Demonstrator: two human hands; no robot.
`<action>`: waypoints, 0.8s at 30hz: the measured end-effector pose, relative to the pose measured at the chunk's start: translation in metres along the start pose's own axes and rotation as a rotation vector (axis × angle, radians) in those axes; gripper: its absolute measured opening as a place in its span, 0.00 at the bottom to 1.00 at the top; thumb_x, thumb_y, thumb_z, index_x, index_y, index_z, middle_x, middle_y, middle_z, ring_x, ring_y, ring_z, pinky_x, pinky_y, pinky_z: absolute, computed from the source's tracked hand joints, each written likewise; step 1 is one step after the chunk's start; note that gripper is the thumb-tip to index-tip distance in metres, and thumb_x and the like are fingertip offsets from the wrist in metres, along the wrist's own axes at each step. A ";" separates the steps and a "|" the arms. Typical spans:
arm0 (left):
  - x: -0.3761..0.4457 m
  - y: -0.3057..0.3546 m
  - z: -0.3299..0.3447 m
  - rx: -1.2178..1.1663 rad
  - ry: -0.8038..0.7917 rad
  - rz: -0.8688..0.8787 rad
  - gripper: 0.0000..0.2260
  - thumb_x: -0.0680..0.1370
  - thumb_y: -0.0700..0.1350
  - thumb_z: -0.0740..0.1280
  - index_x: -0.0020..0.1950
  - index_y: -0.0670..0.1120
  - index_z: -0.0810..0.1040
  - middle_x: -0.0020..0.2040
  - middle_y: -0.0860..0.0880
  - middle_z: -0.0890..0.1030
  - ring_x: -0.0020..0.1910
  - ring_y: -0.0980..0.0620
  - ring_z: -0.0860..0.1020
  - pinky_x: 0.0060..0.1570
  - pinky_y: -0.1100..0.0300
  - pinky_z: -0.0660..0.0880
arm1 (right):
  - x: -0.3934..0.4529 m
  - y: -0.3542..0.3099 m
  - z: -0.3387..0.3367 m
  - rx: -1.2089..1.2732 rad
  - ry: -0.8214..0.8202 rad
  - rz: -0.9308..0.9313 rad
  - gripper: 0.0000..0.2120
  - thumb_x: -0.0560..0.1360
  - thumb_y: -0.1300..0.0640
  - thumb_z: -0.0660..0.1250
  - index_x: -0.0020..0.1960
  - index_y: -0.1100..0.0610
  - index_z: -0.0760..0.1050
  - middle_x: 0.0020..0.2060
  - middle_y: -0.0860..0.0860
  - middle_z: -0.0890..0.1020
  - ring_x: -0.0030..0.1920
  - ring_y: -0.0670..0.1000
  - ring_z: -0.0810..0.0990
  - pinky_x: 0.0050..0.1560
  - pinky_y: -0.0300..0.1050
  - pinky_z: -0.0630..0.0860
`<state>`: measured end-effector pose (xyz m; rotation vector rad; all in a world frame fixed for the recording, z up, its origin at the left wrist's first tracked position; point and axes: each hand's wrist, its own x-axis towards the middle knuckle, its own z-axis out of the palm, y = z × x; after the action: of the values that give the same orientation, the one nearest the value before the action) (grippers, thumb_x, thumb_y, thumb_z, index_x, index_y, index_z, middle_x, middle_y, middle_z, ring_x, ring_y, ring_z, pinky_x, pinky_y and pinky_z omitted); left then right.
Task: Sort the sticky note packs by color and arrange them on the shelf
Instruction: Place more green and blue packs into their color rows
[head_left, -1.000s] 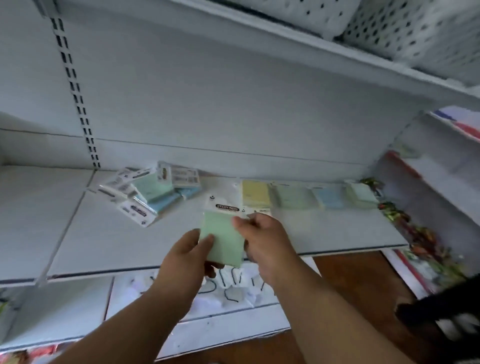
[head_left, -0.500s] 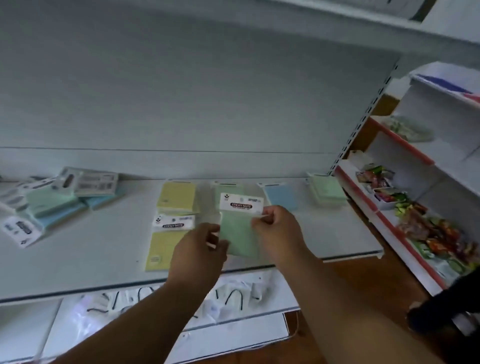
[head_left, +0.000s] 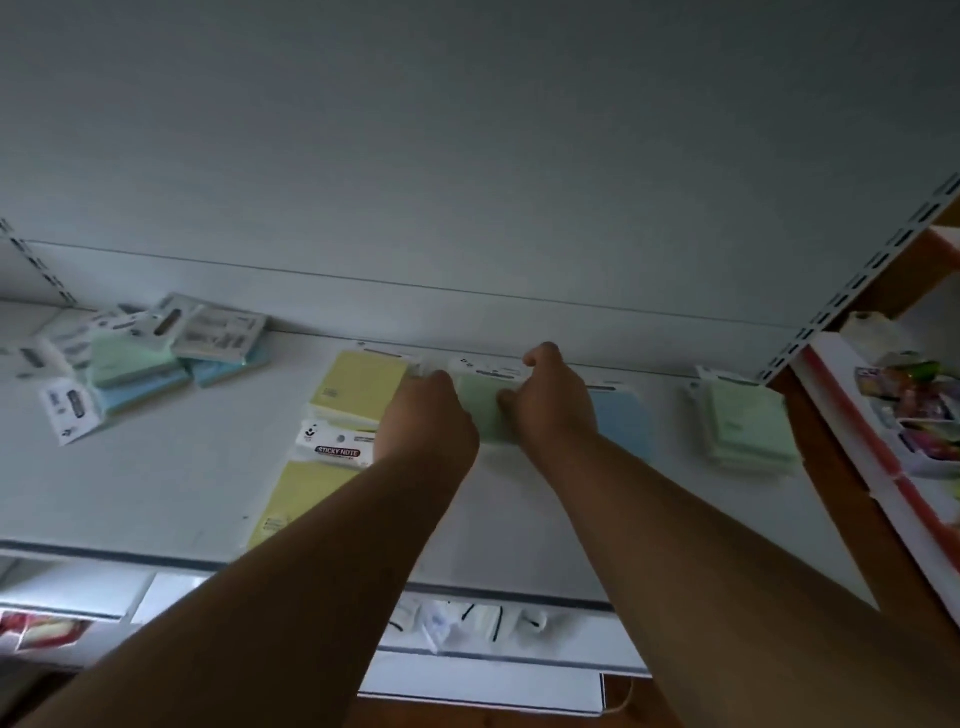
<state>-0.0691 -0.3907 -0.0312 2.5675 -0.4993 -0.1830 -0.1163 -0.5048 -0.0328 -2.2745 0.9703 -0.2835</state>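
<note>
Two hands of yours are on one green sticky note pack (head_left: 480, 410), which lies flat at the back of the white shelf (head_left: 156, 488), its white header card against the rear panel.

- Left hand (head_left: 428, 421): fingers curled over the pack's left edge. How firmly it grips cannot be told.
- Right hand (head_left: 553, 402): fingers bent over the pack's right side and header, thumb at the near edge. Whether it pinches or only presses cannot be told.
- Yellow pack, rear (head_left: 363, 387): flat, just left of the green pack.
- Yellow pack, front (head_left: 311, 488): nearer the shelf edge, header printed "STICKY NOTE", its right part hidden by your left forearm.
- Blue pack (head_left: 621, 421): flat, just right of your right hand, partly covered by that wrist.
- Green stack (head_left: 743, 421): several packs piled at the shelf's right end, well apart from the hands.
- Unsorted pile (head_left: 140, 358): green and blue packs heaped at odd angles at the shelf's left rear.
- Neighbouring rack (head_left: 904, 410): red-edged, holding colourful small goods, too blurred to name.
</note>
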 end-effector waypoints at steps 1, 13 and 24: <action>-0.002 0.000 -0.001 -0.009 0.007 0.003 0.12 0.75 0.46 0.68 0.57 0.44 0.76 0.56 0.45 0.78 0.54 0.44 0.78 0.48 0.55 0.72 | -0.001 -0.001 0.000 -0.024 0.021 -0.025 0.17 0.72 0.57 0.68 0.59 0.52 0.68 0.50 0.54 0.80 0.50 0.57 0.78 0.47 0.48 0.74; -0.026 -0.125 -0.096 -0.088 0.114 0.030 0.10 0.76 0.50 0.66 0.56 0.53 0.76 0.49 0.56 0.79 0.42 0.55 0.73 0.41 0.62 0.67 | -0.043 -0.124 0.067 -0.020 0.066 -0.380 0.04 0.74 0.52 0.66 0.47 0.51 0.74 0.42 0.46 0.80 0.42 0.50 0.78 0.41 0.44 0.75; 0.043 -0.286 -0.174 -0.148 -0.068 -0.013 0.16 0.76 0.48 0.67 0.63 0.51 0.75 0.61 0.52 0.77 0.54 0.52 0.77 0.50 0.61 0.70 | -0.034 -0.246 0.212 -0.439 -0.140 -0.350 0.20 0.78 0.49 0.62 0.67 0.53 0.65 0.66 0.53 0.71 0.56 0.59 0.78 0.51 0.54 0.77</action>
<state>0.0994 -0.0980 -0.0294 2.4270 -0.4767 -0.3018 0.0900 -0.2513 -0.0389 -2.8245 0.5995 -0.0558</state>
